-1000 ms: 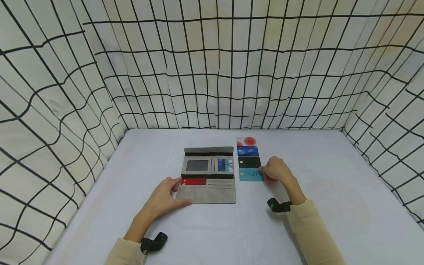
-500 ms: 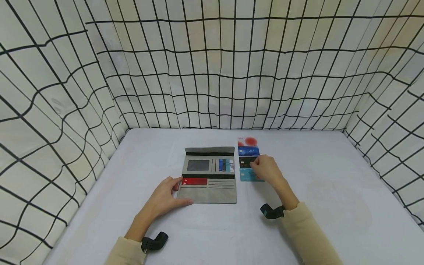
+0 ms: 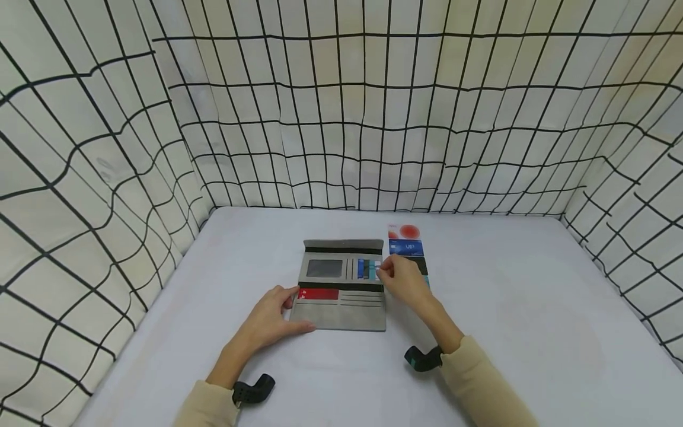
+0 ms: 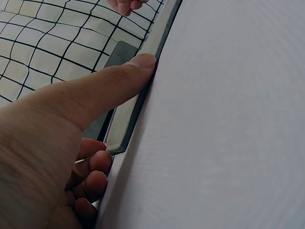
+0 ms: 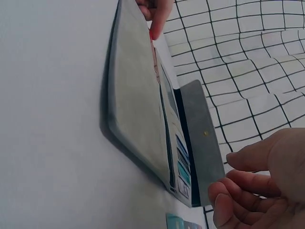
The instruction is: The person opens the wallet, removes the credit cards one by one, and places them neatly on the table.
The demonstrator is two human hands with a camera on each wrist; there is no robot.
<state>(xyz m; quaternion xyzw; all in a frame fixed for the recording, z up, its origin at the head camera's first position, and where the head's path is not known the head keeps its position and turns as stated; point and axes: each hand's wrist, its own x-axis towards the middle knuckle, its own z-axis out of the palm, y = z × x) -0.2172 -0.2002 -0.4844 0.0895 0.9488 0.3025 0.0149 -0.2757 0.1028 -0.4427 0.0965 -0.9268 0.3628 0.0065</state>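
A grey long wallet (image 3: pixel 338 317) lies unfolded on the white table, a red card (image 3: pixel 318 294) in its lower left slot. My left hand (image 3: pixel 272 320) grips the wallet's lower left corner, with the thumb along the front edge and other fingers curled at the left side. My right hand (image 3: pixel 405 281) is at the wallet's upper right slots, beside several blue, teal and white cards (image 3: pixel 367 269) tucked there. In the right wrist view its thumb and loosely bent fingers stand apart with nothing visible between them.
Right of the wallet lies a column of cards: a red-and-white card (image 3: pixel 404 232), a blue VIP card (image 3: pixel 406 247), a black card (image 3: pixel 420 263) and a teal card (image 5: pixel 175 222), partly hidden by the right hand. Black netting (image 3: pixel 373 124) over white cloth surrounds the table.
My right hand has moved left from the teal card, across the black card, to the wallet's upper right slots. My left hand stays at the wallet's corner. The view has shifted slightly.
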